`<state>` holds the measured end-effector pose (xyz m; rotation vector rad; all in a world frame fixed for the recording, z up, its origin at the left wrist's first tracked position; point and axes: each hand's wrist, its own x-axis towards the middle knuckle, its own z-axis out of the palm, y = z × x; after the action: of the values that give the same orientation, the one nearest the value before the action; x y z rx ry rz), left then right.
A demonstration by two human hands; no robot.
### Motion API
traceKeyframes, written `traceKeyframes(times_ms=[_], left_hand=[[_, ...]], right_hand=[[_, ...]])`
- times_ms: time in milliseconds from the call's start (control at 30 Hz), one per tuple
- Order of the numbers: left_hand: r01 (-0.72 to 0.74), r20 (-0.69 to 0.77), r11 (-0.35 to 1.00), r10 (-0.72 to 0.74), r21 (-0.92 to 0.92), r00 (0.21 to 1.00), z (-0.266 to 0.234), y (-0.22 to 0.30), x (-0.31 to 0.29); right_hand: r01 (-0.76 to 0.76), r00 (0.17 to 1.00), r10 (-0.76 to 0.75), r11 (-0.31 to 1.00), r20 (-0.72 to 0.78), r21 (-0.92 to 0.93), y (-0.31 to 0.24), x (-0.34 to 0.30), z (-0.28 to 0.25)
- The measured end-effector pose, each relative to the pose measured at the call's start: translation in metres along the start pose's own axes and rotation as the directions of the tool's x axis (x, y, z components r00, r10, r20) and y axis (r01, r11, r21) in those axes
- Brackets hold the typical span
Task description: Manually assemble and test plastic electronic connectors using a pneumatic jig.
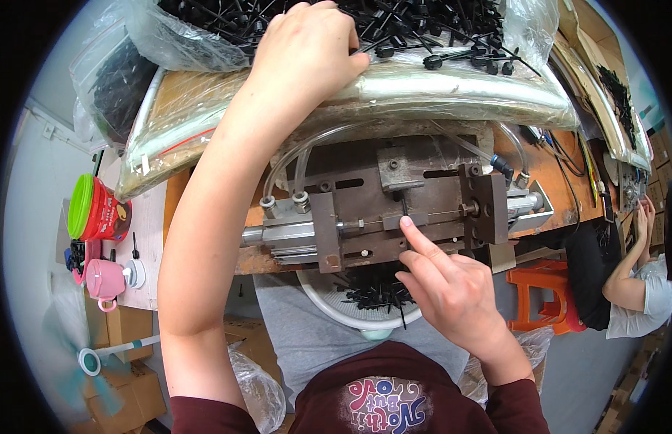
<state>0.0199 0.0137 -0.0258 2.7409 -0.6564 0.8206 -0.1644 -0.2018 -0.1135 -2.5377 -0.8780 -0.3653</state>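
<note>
My left hand (311,50) reaches across to the heap of black plastic parts (437,29). Its fingers are bent and closed, with the tips hidden; what they grip, if anything, does not show. My right hand (452,289) is over a dark metal clamping fixture (350,181). The index finger stretches out and its tip touches the small central block, where a thin black part (404,205) stands under a metal stop (398,171). The other fingers are loosely curled and hold nothing. Air cylinders, the left one (292,239) and the right one (522,204), flank the fixture.
A white basket (336,307) of black parts sits on my lap below the fixture. Clear hoses (301,173) loop behind it. At left are a red tub (108,210) and a pink cup (104,281). An orange stool (538,293) and another person (643,289) are at right.
</note>
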Motion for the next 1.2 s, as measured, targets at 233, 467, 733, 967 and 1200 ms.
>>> traceKeyframes(times_ms=[233, 467, 733, 967, 1200], left_hand=[[0.117, -0.025, 0.932, -0.133, -0.342, 0.991, -0.055, 0.027, -0.042], [0.039, -0.253, 0.934, -0.136, -0.354, 0.958, -0.085, 0.065, -0.112], [0.14, 0.051, 0.727, -0.143, -0.673, 0.988, -0.065, 0.105, -0.175], [0.13, 0.062, 0.834, -0.115, -0.536, 0.991, -0.008, 0.129, -0.209], [0.013, -0.034, 0.938, -0.027, -0.345, 0.999, 0.015, 0.138, -0.2]], right_hand=[[0.081, 0.995, -0.075, 0.992, -0.064, 0.097, 0.016, 0.023, -0.038], [0.086, 0.882, -0.222, 0.943, -0.415, -0.322, 0.074, 0.134, -0.075], [0.168, 0.986, -0.146, 0.885, 0.083, -0.434, 0.097, 0.249, -0.062], [0.307, 0.95, -0.272, 0.906, 0.154, -0.292, 0.092, 0.24, -0.069], [0.291, 0.944, -0.321, 0.92, -0.077, -0.264, 0.085, 0.208, -0.076]])
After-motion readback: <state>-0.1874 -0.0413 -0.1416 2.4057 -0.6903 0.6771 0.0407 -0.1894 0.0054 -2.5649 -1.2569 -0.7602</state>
